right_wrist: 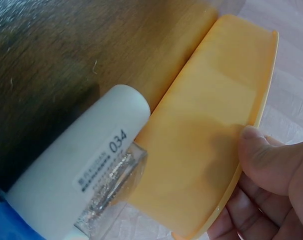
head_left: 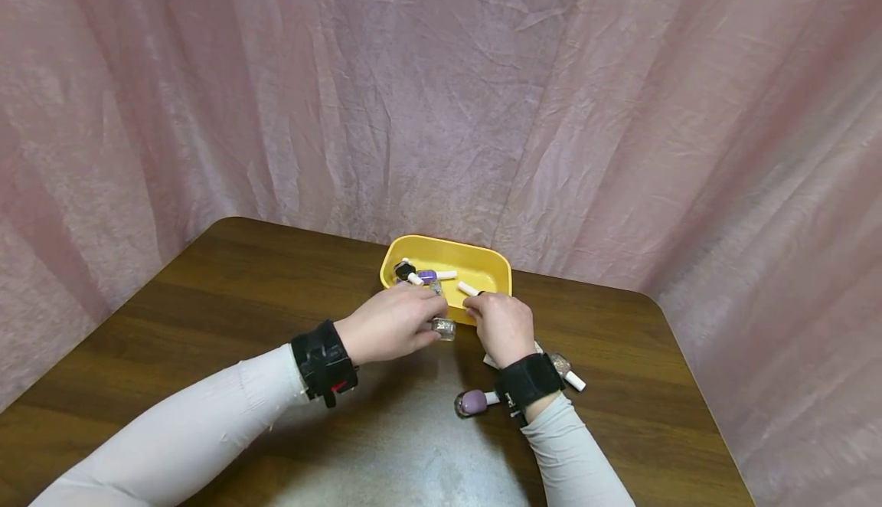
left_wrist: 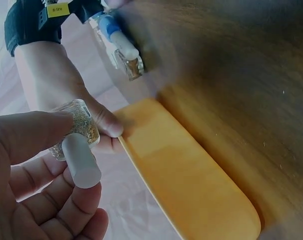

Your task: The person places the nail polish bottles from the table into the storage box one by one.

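My left hand (head_left: 396,323) holds a small clear nail polish bottle (head_left: 444,329) in front of the yellow tray (head_left: 458,245). In the left wrist view, its thumb presses the glass against the curled fingers; gold glitter shows inside, below a white cap (left_wrist: 82,162). At the tray's near right side, my right hand (head_left: 506,327) grips the rim. The right wrist view shows the thumb (right_wrist: 264,162) on the outer wall and the fingers curled over to the other side. In the tray lie a purple nail polish bottle (head_left: 427,276), a dark one (head_left: 404,270) and another white cap (head_left: 468,289).
On the wooden table (head_left: 289,269), a mauve nail polish bottle (head_left: 474,403) lies beside the right wrist. A glitter bottle (head_left: 561,364) lies right of it. In the right wrist view, a white cap (right_wrist: 81,160) marked 034 looms close. A pink curtain (head_left: 441,109) hangs behind.
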`<action>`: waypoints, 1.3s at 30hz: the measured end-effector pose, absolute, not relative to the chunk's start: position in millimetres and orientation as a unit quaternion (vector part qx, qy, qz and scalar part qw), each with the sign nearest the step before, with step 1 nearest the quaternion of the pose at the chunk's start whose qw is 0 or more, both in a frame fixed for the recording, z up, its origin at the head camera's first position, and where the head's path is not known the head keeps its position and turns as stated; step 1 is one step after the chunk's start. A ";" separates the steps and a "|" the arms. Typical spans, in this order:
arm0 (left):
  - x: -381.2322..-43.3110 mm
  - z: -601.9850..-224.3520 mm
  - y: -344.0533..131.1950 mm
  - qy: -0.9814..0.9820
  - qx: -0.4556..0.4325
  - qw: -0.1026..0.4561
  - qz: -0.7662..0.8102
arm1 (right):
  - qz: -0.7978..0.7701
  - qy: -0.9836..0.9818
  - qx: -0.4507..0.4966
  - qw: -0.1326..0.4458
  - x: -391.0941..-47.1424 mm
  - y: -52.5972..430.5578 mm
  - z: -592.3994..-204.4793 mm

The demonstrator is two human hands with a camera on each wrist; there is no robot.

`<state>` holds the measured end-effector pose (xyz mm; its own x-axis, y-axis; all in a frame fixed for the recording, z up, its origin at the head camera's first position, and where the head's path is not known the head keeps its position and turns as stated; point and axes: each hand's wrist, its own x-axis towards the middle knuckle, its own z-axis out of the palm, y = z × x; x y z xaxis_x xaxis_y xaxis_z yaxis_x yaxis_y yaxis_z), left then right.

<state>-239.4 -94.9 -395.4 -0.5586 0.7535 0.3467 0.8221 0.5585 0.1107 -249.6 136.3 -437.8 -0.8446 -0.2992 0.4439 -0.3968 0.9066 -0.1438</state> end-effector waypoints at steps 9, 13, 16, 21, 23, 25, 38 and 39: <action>-249.7 -390.2 -94.2 -0.871 -0.446 0.147 -0.142 | 0.115 -0.953 0.186 0.211 -251.7 137.3 -437.4; -254.6 -389.4 -94.2 -0.872 -0.442 0.148 -0.147 | 0.112 -0.953 0.186 0.214 -251.6 137.3 -437.9; -258.5 -388.5 -93.8 -0.874 -0.437 0.150 -0.151 | 0.110 -0.952 0.186 0.218 -251.3 137.5 -438.0; -266.6 -388.3 -93.5 -0.881 -0.422 0.145 -0.156 | 0.112 -0.952 0.185 0.218 -251.6 137.4 -438.0; -269.6 -388.6 -93.6 -0.885 -0.415 0.141 -0.156 | 0.113 -0.952 0.184 0.215 -252.2 137.4 -438.5; -272.3 -388.8 -93.7 -0.889 -0.407 0.135 -0.158 | 0.113 -0.953 0.183 0.213 -252.4 137.5 -438.8; -292.4 -391.0 -95.0 -0.914 -0.341 0.145 -0.167 | 0.115 -0.952 0.185 0.216 -251.2 138.6 -437.4; -293.8 -391.7 -95.1 -0.914 -0.339 0.147 -0.166 | 0.115 -0.952 0.185 0.216 -251.4 138.5 -437.3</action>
<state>-293.8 -95.1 -391.7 -0.7265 0.5716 0.3814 0.6692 0.7147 0.2034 -251.4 138.5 -437.3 -0.8383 -0.3023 0.4536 -0.4015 0.9053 -0.1386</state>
